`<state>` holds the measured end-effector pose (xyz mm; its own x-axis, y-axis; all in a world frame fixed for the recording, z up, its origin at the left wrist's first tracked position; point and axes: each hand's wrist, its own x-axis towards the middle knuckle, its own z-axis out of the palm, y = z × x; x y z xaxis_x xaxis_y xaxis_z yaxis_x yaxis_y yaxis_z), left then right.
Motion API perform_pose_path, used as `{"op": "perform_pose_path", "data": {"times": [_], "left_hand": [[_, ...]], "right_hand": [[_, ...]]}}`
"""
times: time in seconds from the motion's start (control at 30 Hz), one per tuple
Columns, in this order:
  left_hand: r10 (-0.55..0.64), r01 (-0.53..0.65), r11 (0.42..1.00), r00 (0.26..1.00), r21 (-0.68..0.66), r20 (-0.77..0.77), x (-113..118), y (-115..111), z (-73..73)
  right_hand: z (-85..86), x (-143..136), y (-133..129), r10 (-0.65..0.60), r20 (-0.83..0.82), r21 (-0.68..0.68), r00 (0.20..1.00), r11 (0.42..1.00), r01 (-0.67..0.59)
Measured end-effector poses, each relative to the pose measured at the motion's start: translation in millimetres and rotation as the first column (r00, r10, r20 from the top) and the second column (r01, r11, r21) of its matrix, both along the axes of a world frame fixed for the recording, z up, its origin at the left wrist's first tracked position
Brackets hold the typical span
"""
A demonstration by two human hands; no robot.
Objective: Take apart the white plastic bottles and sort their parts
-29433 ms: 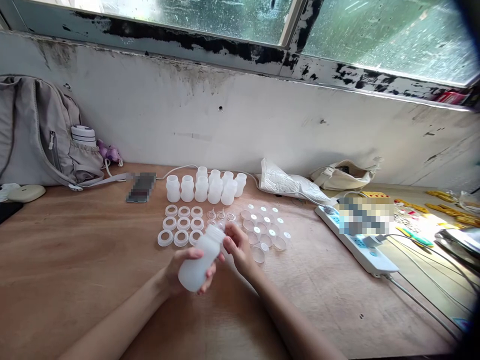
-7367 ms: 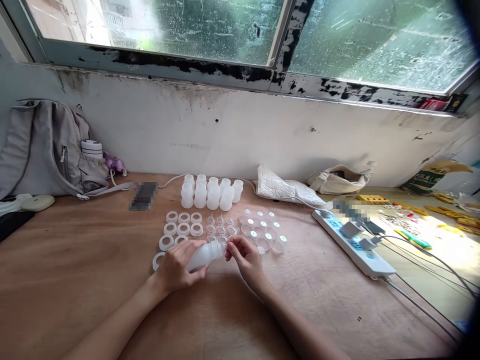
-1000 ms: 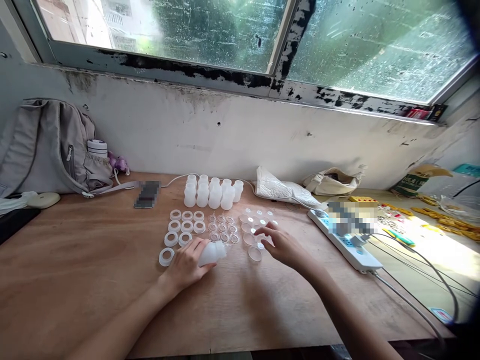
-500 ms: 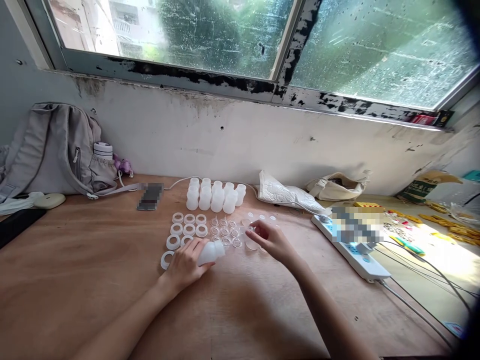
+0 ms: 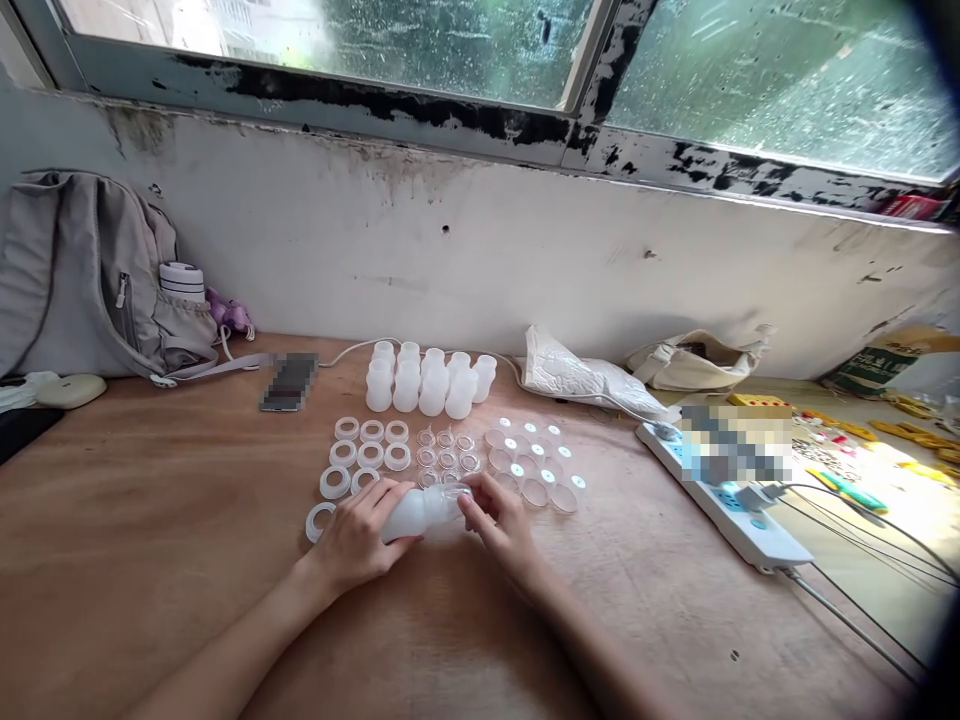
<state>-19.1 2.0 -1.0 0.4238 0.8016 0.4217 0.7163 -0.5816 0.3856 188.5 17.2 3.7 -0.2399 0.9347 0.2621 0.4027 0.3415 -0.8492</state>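
My left hand is wrapped round a frosted white plastic bottle, which lies tilted on its side with the mouth to the right. At that mouth, my right hand pinches a small clear plastic piece; its exact shape is partly hidden by the fingers. Beyond my left hand lie rows of white screw rings. Clear ringed pieces sit in rows just past the bottle. To the right of these are several clear round caps, with small white dots showing among them.
Several frosted bottles stand grouped near the wall. A phone and a grey backpack are at the left. On the right are a white padded packet, a beige bag and a power strip with cables.
My right hand has moved left from the clear caps to the bottle's mouth, with a clear piece in its fingers. The camera view has tipped slightly down.
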Motion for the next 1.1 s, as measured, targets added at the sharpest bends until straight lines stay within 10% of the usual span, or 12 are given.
{"op": "perform_pose_path", "data": {"times": [0.47, 0.87, 1.1], "left_hand": [[-0.216, 0.212, 0.968, 0.976, -0.134, -0.018, 3.7, -6.2, 9.8], [-0.181, 0.180, 0.983, 0.979, -0.019, -0.097, 9.0, -17.8, 2.5], [-0.074, 0.104, 0.981, 0.981, -0.162, 0.180, 24.2, -20.3, 8.5]], "right_hand": [[-4.0, -1.1, -2.0, 0.118, -0.051, -0.157, 0.992, 0.980, -0.125], [-10.4, -7.5, -13.5, 0.136, -0.025, -0.100, 0.990, 0.985, -0.137], [-2.0, -14.2, -1.0, -0.079, -0.374, -0.283, 0.924, 0.958, -0.033]]}}
